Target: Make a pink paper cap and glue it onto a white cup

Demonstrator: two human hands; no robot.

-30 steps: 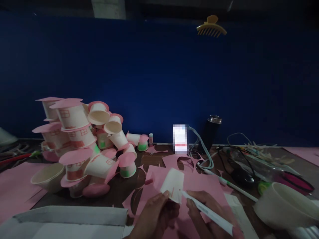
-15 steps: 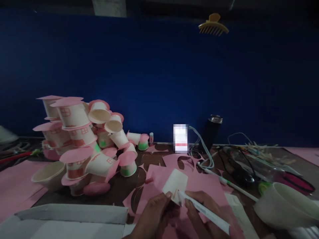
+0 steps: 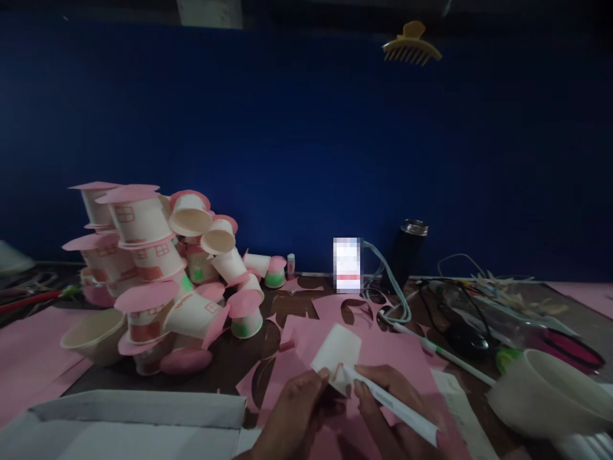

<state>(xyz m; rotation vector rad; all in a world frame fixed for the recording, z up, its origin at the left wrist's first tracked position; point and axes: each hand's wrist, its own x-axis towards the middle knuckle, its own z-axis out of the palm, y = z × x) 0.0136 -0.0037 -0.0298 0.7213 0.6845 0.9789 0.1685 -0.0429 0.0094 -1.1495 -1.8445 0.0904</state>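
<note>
My left hand (image 3: pixel 299 409) is closed on a small white paper cup (image 3: pixel 338 351), tilted over the pink paper (image 3: pixel 297 338). In my right hand (image 3: pixel 383 402) is a white marker (image 3: pixel 400 409) with a pinkish end. Its tip meets the cup's side, where a short reddish line shows. Left of my hands stands a pile of paper cups (image 3: pixel 143 223) with pink paper discs on them. Several bear red drawn windows and doors, and some have green patches.
A white open box (image 3: pixel 138 409) lies front left, a paper bowl (image 3: pixel 93 335) behind it. Rightward are a large white cup (image 3: pixel 546 396), a black computer mouse (image 3: pixel 467 338) and a dark flask (image 3: pixel 407 255). A lit phone (image 3: pixel 347 265) leans on the blue partition (image 3: pixel 287 128), where a yellow claw clip (image 3: pixel 412 45) hangs.
Both hands stay almost where they were, with the marker still at the cup. The whole view has shifted very slightly.
</note>
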